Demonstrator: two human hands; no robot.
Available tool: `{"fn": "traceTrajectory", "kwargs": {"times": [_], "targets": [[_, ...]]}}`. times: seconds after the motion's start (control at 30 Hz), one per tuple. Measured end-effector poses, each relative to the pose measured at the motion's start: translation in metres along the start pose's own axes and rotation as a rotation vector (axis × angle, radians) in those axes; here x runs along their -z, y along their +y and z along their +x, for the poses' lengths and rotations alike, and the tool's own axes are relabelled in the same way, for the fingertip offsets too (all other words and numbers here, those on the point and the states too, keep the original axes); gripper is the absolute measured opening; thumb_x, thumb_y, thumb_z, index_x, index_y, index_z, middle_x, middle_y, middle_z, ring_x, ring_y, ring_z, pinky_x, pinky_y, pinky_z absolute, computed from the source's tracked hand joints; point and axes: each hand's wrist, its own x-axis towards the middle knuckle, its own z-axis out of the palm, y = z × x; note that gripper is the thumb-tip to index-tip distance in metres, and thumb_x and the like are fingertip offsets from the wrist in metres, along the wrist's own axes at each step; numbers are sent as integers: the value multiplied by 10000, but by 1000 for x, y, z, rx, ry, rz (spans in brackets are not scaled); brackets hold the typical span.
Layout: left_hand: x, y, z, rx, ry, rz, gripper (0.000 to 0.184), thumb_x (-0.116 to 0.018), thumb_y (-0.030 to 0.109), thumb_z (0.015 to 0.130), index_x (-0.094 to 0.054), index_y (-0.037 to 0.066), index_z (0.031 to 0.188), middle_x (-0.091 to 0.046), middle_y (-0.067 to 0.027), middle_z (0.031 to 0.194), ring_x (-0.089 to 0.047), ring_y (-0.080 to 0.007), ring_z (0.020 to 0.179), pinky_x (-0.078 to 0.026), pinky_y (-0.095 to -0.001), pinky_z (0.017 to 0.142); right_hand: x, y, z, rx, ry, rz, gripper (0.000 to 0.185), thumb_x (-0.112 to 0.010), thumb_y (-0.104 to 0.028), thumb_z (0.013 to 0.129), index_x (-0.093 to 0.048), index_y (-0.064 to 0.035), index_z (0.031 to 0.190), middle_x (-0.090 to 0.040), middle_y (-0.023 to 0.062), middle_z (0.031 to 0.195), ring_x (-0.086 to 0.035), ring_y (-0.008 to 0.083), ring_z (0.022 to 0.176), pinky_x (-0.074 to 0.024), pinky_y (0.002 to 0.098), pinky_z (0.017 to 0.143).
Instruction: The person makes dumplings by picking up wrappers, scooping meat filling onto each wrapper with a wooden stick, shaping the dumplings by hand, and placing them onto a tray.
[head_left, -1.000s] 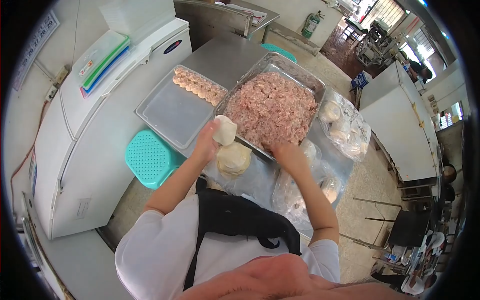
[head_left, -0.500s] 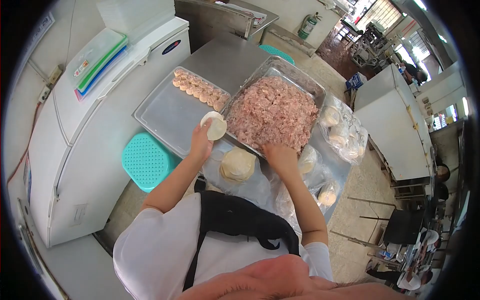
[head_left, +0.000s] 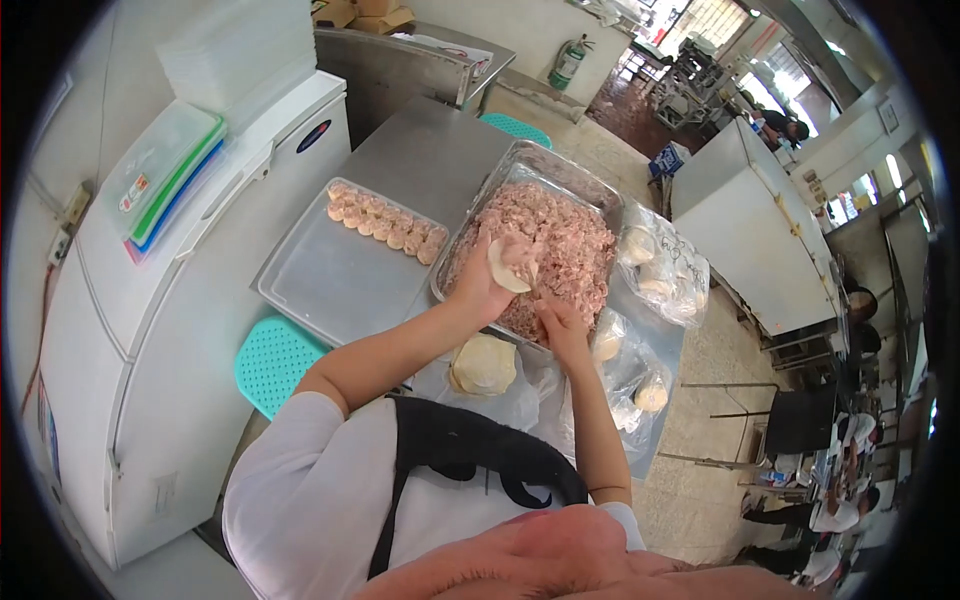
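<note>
My left hand (head_left: 478,288) holds a round, pale dumpling wrapper (head_left: 508,277) over a deep metal pan, with a lump of pink meat on it. Close beside it, my right hand (head_left: 563,325) is low over the ground meat (head_left: 575,245), fingers curled together; whatever they grip is too small to make out. The meat fills most of the pan (head_left: 613,192). Nearer my body, a stack of wrappers (head_left: 483,364) rests on plastic. To the left, filled dumplings (head_left: 385,222) stand in rows in a small container on a wide tray (head_left: 325,275).
Bagged wrapper stacks (head_left: 665,265) lie right of the pan, and more plastic-wrapped ones (head_left: 650,392) sit nearer. A turquoise stool (head_left: 278,365) stands at the table's left. A white freezer (head_left: 200,370) borders the left side. Other people (head_left: 838,515) are far right.
My left hand has carried the wrapper rightward over the pan, and meat now lies on it. My right hand has lifted partly out of the meat, beside the wrapper. The view has shifted slightly.
</note>
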Motion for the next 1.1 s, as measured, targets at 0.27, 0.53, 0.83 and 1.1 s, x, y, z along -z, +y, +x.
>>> {"fn": "traceTrajectory", "kwargs": {"times": [0.27, 0.53, 0.83, 1.1], "targets": [[37, 22, 36, -24, 82, 33, 546, -412, 461, 1009, -472, 27, 1334, -544, -142, 1333, -526, -291, 1224, -407, -469, 1062, 21, -39, -38, 372, 149, -673, 275, -584, -187, 948, -649, -78, 1192, -675, 135, 875, -650, 316, 762, -501, 404, 648], [45, -7, 23, 26, 76, 250, 354, -534, 198, 942, -511, 8, 1240, -615, -146, 1196, -592, -308, 1116, -496, -463, 948, -5, -6, -33, 285, 280, -967, 268, -577, -244, 926, -635, -144, 1168, -667, 118, 881, -664, 338, 719, -523, 469, 620], [46, -1, 21, 9, 162, -2, 420, -465, 379, 979, -519, 48, 1233, -590, -158, 1200, -548, -346, 1165, -446, -575, 969, 23, -45, -60, 267, 99, -892, 228, -555, -205, 942, -611, -116, 1144, -676, 172, 936, -654, 369, 833, -518, 458, 684], [3, -6, 6, 39, 214, 72, 601, -513, 566, 916, -518, 53, 1229, -561, -170, 1262, -504, -366, 1213, -392, -596, 1008, 43, -81, -63, 282, 8, -1049, 274, -576, -211, 931, -594, -81, 1171, -641, 167, 883, -644, 371, 815, -520, 461, 681]]}}
